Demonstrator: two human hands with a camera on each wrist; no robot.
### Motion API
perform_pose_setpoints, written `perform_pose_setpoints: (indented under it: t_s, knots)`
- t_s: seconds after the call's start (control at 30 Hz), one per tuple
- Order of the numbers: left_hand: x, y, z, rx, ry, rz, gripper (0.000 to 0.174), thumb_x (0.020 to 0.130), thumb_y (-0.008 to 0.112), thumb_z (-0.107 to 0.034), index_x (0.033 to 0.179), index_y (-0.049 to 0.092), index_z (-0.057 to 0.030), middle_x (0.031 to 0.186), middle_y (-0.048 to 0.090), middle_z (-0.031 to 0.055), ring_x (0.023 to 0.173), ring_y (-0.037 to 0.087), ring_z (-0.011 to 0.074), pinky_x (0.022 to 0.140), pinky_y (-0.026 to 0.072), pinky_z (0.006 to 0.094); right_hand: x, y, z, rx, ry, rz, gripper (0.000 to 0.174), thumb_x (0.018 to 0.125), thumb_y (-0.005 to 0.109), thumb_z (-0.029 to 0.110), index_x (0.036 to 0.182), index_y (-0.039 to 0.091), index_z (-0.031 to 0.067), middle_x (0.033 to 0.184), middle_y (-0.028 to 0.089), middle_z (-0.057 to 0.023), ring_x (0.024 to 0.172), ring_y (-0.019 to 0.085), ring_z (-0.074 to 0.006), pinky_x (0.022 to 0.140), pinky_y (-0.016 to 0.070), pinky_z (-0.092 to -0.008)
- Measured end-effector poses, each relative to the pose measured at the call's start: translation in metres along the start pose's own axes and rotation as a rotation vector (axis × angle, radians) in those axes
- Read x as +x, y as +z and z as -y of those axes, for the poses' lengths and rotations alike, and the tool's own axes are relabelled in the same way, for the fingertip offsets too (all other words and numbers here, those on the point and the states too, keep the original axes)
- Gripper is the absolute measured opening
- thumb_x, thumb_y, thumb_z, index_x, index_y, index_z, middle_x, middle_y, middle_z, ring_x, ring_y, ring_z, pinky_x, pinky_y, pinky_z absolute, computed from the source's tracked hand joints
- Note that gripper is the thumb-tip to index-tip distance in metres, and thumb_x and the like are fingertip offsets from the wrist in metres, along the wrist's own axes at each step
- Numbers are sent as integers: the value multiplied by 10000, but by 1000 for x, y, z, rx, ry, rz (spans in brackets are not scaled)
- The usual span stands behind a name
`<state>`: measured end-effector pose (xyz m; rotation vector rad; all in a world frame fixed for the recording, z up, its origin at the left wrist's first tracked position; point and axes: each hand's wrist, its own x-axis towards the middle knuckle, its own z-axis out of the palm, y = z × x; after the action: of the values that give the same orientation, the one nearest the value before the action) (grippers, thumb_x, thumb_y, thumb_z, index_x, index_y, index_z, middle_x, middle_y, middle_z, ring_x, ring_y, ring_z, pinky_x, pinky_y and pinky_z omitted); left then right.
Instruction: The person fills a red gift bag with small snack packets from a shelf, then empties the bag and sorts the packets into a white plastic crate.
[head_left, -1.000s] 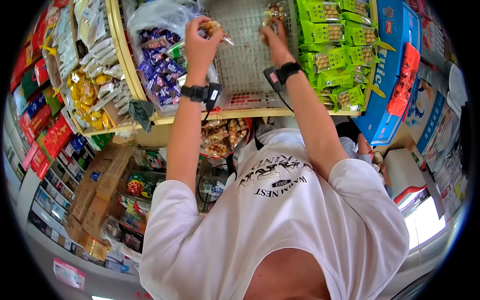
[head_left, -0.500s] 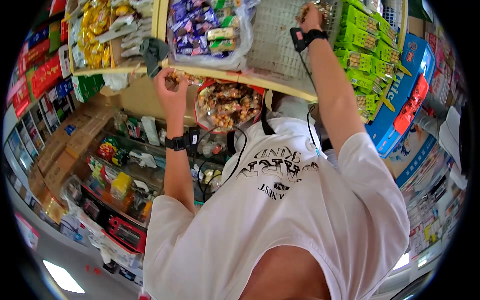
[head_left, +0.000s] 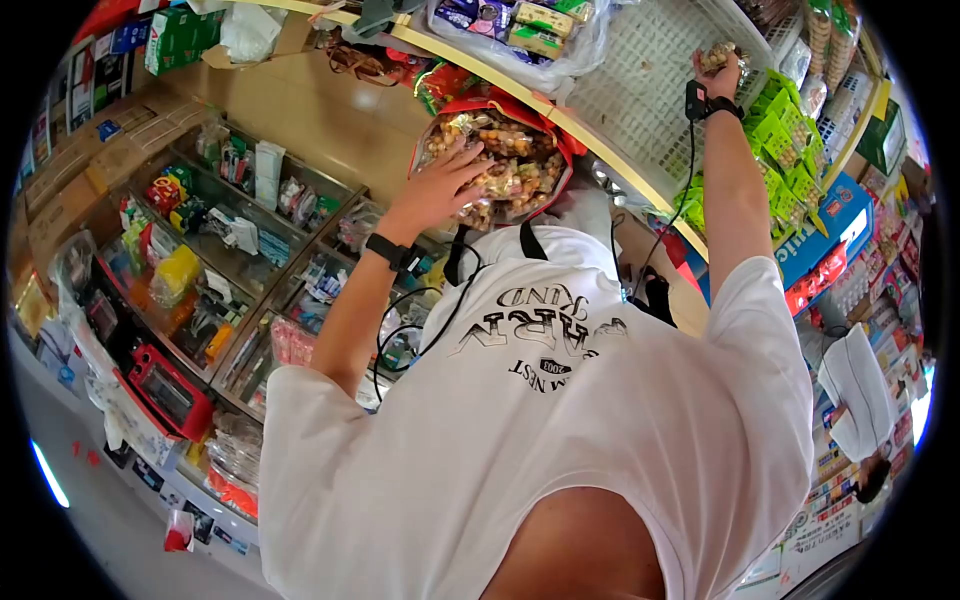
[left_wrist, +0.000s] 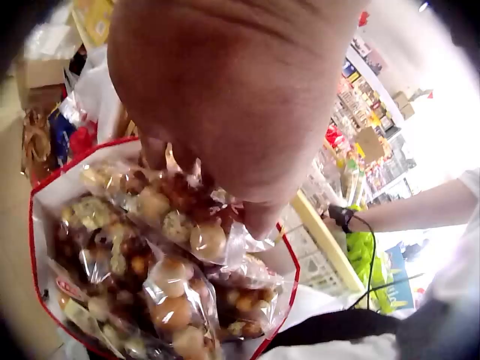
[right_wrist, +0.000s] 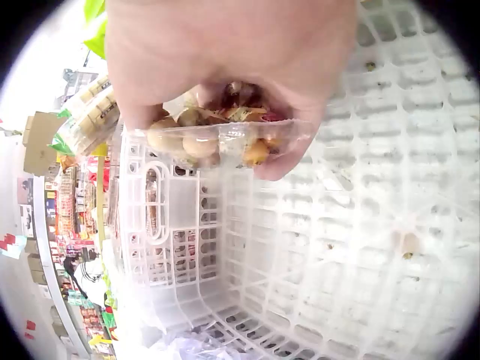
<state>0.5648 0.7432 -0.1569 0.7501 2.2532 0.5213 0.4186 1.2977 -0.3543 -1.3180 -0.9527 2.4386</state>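
Note:
In the head view my left hand (head_left: 432, 200) lies over an open red-edged bag (head_left: 567, 163) of clear packs with round brown and tan pieces (head_left: 515, 180), its fingers spread. The left wrist view shows that hand (left_wrist: 232, 97) with its fingertips down among the packs (left_wrist: 169, 296) and the thumb beside a clear wrapper end. My right hand (head_left: 722, 80) holds a similar clear pack (head_left: 722, 55) at the white plastic basket (head_left: 640, 80). Up close, the fingers and thumb of this hand (right_wrist: 232, 52) grip the pack (right_wrist: 199, 142) above the basket's slotted bottom (right_wrist: 390, 195).
Green snack packs (head_left: 785, 135) stand right of the basket. Purple and green-white packs (head_left: 540, 35) lie in a clear bag on its left. A yellow shelf edge (head_left: 620, 170) runs along the front. Glass compartments (head_left: 240, 215) with small goods are at lower left; a cable hangs from each wrist.
My left hand has moved from the shelf down to the red-edged bag, and the pack it pinched is no longer seen in its fingers. The head view has shifted; my right hand still holds a pack.

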Motion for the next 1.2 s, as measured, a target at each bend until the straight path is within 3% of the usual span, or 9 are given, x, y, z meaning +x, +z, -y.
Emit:
perform_pose_setpoints:
  t_s: [0.33,0.4,0.43,0.57,0.6,0.63,0.7,1.0,1.2]
  knots:
    - [-7,-24,-3,-408,-5,-317,393,999,556,-262,1361,552,-108,1435,500,110,1313,479,332,1079,405,419,-111,25,-22,-209,-72,-79,295,920,636,320,1104,575,97,1029,645,-66,858,643,-250,707,593,-425]
    - [-4,-28,4,-503,-10,-347,376,1002,553,-242,1351,557,-103,1409,517,115,1298,489,338,1065,416,409,-185,28,-30,-527,-309,360,229,970,575,283,1100,609,98,978,645,-53,857,648,-200,725,549,-335]
    - [-2,-27,12,-446,16,-382,360,1006,546,-224,1343,561,-100,1380,530,122,1276,505,331,1035,437,401,-246,59,-34,-492,-269,168,267,969,558,245,1171,616,81,986,642,-46,839,637,-180,734,524,-318]
    - [-3,-33,19,-375,70,-441,332,1013,535,-197,1327,570,-96,1280,589,131,1180,569,300,942,489,389,-356,64,-75,-1214,-822,789,482,843,628,132,1313,599,31,1286,606,-112,1214,564,-234,1003,475,-381]
    - [-3,-37,17,-373,80,-442,332,1013,535,-197,1327,570,-96,1280,589,131,1180,569,300,942,489,389,-383,73,-90,-1048,-420,862,489,786,644,120,1270,641,50,1399,522,-140,1244,557,-281,1040,459,-391]
    - [-3,-42,15,-441,31,-387,319,1013,537,-201,1309,584,-92,1242,612,130,1128,598,295,913,499,385,-397,83,-93,-1343,-702,1043,476,765,635,129,1232,663,43,1476,442,-155,1254,554,-329,1064,452,-391]
    - [-5,-41,17,-502,-7,-317,308,1013,539,-205,1292,597,-88,1203,635,128,1075,626,291,884,509,382,-374,61,-151,-1406,-633,1277,493,749,637,198,1216,670,45,1531,379,-152,1247,543,-362,1051,457,-427]
    - [18,-62,3,-347,-14,-248,230,997,569,-196,1168,671,-81,1022,711,88,903,679,221,791,518,328,-366,35,-138,-1634,-707,1217,519,859,670,419,1318,621,184,1531,393,-163,1258,503,-386,1036,408,-512]
    - [66,-88,-31,-98,206,-109,193,913,606,-133,1091,668,-90,1009,660,110,957,627,318,816,503,391,-360,36,-47,-1441,-580,811,269,919,659,266,1077,703,53,959,709,-138,876,685,-315,793,535,-393]
